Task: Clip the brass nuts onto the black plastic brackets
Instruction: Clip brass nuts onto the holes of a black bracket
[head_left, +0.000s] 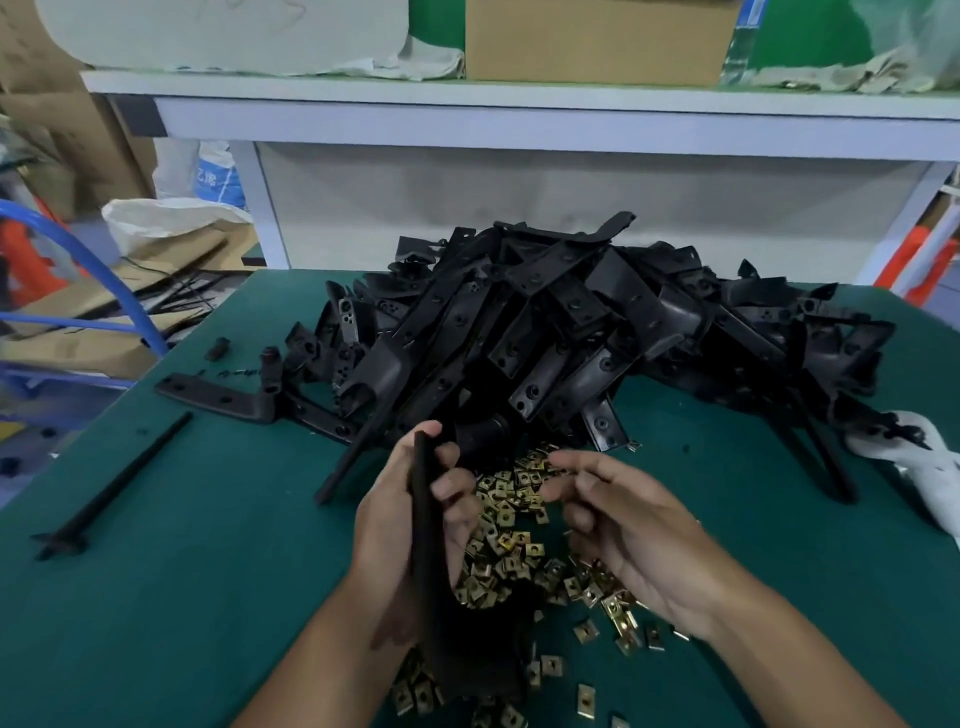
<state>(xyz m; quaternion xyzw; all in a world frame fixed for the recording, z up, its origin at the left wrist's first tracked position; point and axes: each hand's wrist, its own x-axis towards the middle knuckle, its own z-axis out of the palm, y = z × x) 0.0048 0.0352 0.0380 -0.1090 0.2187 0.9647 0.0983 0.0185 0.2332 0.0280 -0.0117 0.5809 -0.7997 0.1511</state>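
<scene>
1. Brass nuts (511, 540) lie in a loose heap on the green table (182, 597), straight in front of us, spreading from just below the big pile of black plastic brackets (561, 332) down to the near edge; a few strays sit apart at the lower right of the heap.
2. Our left hand (400, 525) comes up from the bottom of the view, palm turned to the right, thumb at the top and fingers curled round one black bracket (428, 561). We hold it clenched and nearly upright, its long edge toward us, its lower end down among the nuts.
3. Our right hand (634, 540) reaches in from the lower right, palm facing left toward the held bracket. Its fingers are loosely bent, the forefinger and thumb pointing at the heap; we cannot tell whether a nut sits between the fingertips.
4. The two hands stand near each other with the nuts showing in the gap between them.
5. One flat L-shaped bracket (218, 397) rests alone at the left of the pile, and a long black rod (119, 488) lies slantwise farther left on the table.
6. Behind the table stands a white workbench (519, 119) with a cardboard box (597, 41) on it.
</scene>
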